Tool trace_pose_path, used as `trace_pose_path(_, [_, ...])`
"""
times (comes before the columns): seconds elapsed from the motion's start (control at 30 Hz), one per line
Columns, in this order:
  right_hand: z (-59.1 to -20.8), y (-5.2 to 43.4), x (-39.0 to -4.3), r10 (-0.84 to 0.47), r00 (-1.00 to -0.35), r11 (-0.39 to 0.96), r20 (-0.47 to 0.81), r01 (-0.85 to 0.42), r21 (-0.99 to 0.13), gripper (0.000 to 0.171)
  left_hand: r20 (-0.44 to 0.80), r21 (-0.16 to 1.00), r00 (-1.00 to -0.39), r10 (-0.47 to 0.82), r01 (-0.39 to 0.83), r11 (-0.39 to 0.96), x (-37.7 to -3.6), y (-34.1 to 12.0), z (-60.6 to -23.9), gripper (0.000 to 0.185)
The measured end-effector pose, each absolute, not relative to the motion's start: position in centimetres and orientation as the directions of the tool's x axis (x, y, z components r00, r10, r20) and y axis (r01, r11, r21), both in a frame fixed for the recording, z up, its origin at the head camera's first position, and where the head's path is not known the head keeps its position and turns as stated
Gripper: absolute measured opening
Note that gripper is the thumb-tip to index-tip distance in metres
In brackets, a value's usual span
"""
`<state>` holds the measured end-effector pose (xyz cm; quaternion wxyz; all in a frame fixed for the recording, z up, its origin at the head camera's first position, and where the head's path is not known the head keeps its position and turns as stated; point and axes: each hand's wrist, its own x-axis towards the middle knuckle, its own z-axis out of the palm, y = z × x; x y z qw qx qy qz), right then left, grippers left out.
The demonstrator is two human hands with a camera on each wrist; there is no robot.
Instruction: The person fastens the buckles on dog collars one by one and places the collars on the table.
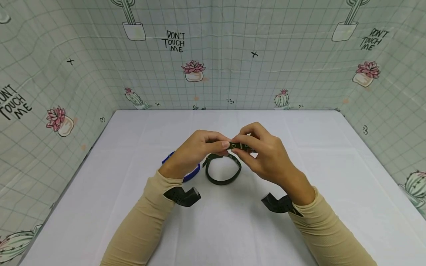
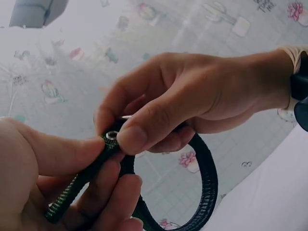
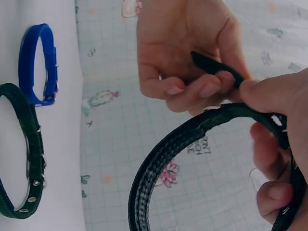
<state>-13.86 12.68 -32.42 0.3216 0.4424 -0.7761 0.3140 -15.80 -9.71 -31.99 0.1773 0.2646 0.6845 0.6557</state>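
A dark green pet collar point(image 1: 235, 145) with metal eyelets is held between both hands above the table. My left hand point(image 1: 201, 144) pinches its strap end between thumb and fingers; that free end juts past the fingers in the left wrist view. Thumb and fingers of my right hand point(image 1: 267, 153) grip it close to the buckle, partly hidden by the fingers. The collar's loop point(image 2: 208, 178) hangs below the hands, its stitched inner face showing. Below them on the table lies a second dark green collar point(image 1: 222, 182), closed in a ring. A blue collar point(image 3: 28, 67) sits beside it, partly behind my left wrist in the head view.
The white table point(image 1: 100, 207) spreads out around the hands. A patterned cloth point(image 1: 226, 74) with cactus drawings hangs behind and along both sides. Black wrist cameras point(image 1: 183, 196) are strapped over the beige sleeves.
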Motion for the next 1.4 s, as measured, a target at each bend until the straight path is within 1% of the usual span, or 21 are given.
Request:
trace_pose_path(0.17, [-32.8, 13.0, -14.3, -0.451, -0.403, 0.340, 0.796, -0.903, -0.264, 0.016, 0.139, 0.989, -0.769, 0.623, 0.144, -0.042, -16.1, -9.8, -32.0, 0.024])
trace_pose_path(0.33, [-33.0, 13.1, -14.5, -0.424, -0.407, 0.294, 0.809, -0.907, -0.303, 0.026, 0.140, 0.986, -0.759, 0.636, 0.164, -0.022, -16.0, -9.8, -31.6, 0.025])
trace_pose_path(0.43, [-33.0, 13.1, -14.6, -0.421, -0.408, 0.280, 0.810, -0.908, -0.312, 0.028, 0.162, 0.973, -0.759, 0.630, 0.229, 0.025, -16.0, -9.7, -31.4, 0.025])
trace_pose_path(0.53, [-33.0, 13.2, -14.5, -0.406, -0.429, 0.260, 0.807, -0.901, -0.348, 0.029, 0.209, 0.947, -0.753, 0.624, 0.316, 0.064, -15.9, -9.6, -31.3, 0.023])
trace_pose_path(0.63, [-33.0, 13.2, -14.4, -0.390, -0.443, 0.253, 0.807, -0.895, -0.368, 0.029, 0.251, 0.928, -0.745, 0.617, 0.368, 0.066, -15.8, -9.4, -31.3, 0.022])
trace_pose_path(0.73, [-33.0, 13.2, -14.4, -0.384, -0.436, 0.256, 0.813, -0.897, -0.360, 0.028, 0.266, 0.932, -0.745, 0.611, 0.360, 0.033, -15.7, -9.2, -31.2, 0.022])
trace_pose_path(0.83, [-33.0, 13.2, -14.3, -0.387, -0.411, 0.267, 0.826, -0.907, -0.326, 0.026, 0.249, 0.947, -0.757, 0.604, 0.320, 0.011, -15.5, -9.2, -31.2, 0.022])
trace_pose_path(0.9, [-32.9, 13.1, -14.3, -0.394, -0.393, 0.271, 0.830, -0.913, -0.304, 0.024, 0.231, 0.954, -0.765, 0.601, 0.299, 0.014, -15.4, -9.3, -31.2, 0.022])
trace_pose_path(0.97, [-32.8, 13.0, -14.3, -0.400, -0.389, 0.276, 0.830, -0.914, -0.296, 0.021, 0.218, 0.955, -0.771, 0.598, 0.295, 0.033, -15.4, -9.4, -31.2, 0.023])
trace_pose_path(1.1, [-32.6, 12.8, -14.2, -0.404, -0.415, 0.291, 0.815, -0.903, -0.316, 0.016, 0.235, 0.934, -0.766, 0.599, 0.348, 0.079, -15.4, -9.8, -31.2, 0.021])
trace_pose_path(1.2, [-32.5, 12.7, -14.0, -0.399, -0.439, 0.308, 0.805, -0.891, -0.334, 0.020, 0.254, 0.922, -0.757, 0.602, 0.377, 0.085, -15.4, -10.0, -31.2, 0.021])
trace_pose_path(1.3, [-32.3, 12.7, -13.8, -0.399, -0.442, 0.311, 0.804, -0.889, -0.335, 0.021, 0.255, 0.929, -0.755, 0.604, 0.364, 0.062, -15.3, -10.0, -31.3, 0.020])
trace_pose_path(1.4, [-32.2, 12.8, -13.5, -0.396, -0.434, 0.301, 0.809, -0.894, -0.332, 0.017, 0.241, 0.949, -0.761, 0.602, 0.314, 0.017, -15.1, -9.9, -31.4, 0.021])
